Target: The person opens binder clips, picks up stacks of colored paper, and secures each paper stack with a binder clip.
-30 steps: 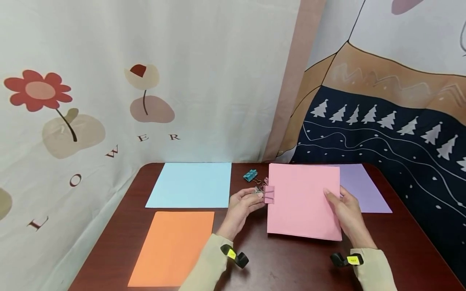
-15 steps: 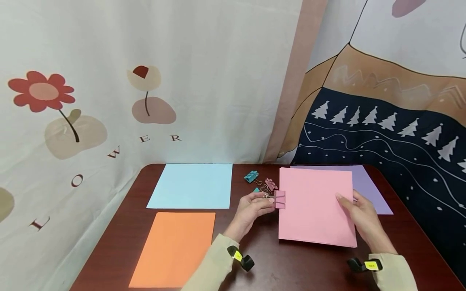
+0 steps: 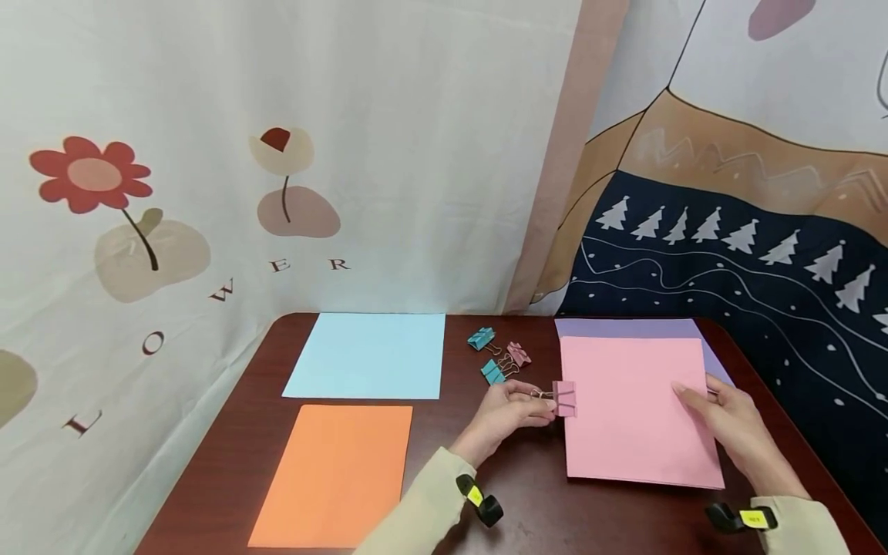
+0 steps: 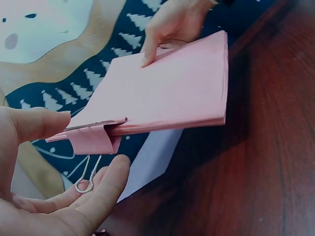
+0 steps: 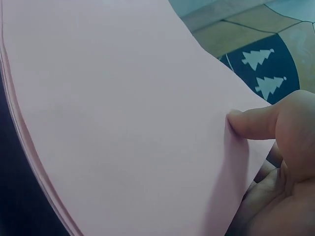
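Above the table: pink stack, clip on left edge

Step in hand is probably settling the clip; the next move is likely calling for a steady stack and the clip's handles folded flat. The left hand is holding its thumb over the clip, fingers curving below; cannot tell whether it is pinching. The pink paper stack is hanging between both hands. The right hand is gripping its right edge, thumb on top.
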{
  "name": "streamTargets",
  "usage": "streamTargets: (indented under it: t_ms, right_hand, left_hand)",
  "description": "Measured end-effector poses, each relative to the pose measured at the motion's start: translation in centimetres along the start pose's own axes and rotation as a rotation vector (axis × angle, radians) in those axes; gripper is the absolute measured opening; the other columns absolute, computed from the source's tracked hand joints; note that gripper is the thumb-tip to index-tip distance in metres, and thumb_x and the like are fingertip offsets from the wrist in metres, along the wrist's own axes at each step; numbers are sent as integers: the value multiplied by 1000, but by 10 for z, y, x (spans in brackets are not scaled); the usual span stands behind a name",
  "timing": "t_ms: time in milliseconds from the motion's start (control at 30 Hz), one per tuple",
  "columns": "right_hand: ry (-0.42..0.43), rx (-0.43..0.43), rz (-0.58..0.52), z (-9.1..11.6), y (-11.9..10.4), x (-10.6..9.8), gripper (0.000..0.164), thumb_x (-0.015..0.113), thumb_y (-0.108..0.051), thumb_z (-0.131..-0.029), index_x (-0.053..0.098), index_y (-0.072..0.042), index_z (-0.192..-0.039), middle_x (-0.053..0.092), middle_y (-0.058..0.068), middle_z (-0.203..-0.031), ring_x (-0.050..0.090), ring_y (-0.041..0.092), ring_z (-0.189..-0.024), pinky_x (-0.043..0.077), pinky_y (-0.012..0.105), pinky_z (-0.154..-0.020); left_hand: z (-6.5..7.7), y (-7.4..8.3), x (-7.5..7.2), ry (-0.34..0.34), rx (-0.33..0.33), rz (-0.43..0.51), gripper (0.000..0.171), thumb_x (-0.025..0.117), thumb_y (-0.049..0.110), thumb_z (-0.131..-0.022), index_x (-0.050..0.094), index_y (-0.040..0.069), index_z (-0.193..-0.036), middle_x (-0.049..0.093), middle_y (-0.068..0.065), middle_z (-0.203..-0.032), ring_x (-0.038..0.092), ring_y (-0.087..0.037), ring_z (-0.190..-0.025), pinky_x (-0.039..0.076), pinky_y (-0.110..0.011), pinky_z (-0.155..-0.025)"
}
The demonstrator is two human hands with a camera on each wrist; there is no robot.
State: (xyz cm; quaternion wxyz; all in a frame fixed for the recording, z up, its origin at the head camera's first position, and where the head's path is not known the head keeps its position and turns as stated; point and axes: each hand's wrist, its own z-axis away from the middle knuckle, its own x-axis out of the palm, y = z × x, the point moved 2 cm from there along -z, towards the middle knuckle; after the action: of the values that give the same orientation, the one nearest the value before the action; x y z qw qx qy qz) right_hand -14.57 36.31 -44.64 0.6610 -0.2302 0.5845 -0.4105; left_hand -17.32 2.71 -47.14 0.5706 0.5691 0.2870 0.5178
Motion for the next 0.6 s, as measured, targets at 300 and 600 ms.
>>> streamTargets:
  t_ms: [300, 600]
  right_hand:
    - [-23, 34, 113, -1, 21, -27, 83, 49, -52, -105, 29, 12, -154, 61, 34, -126, 63, 7, -79, 55, 26, -65]
    - [-131, 90, 228, -6, 39, -44, 96, 47, -59, -103, 21, 18, -153, 37, 42, -148, 60, 30, -107, 54, 33, -81]
  left_hand:
    - [1, -11, 24, -43, -62, -197, 37, 84, 20, -85, 61, 1, -107, 77, -18, -92, 78, -32, -82, 64, -42, -79]
    - [9, -14, 45, 5, -131, -384, 37, 88, 32, -80, 62, 8, -90, 75, -11, -73, 76, -29, -66, 63, -39, -67]
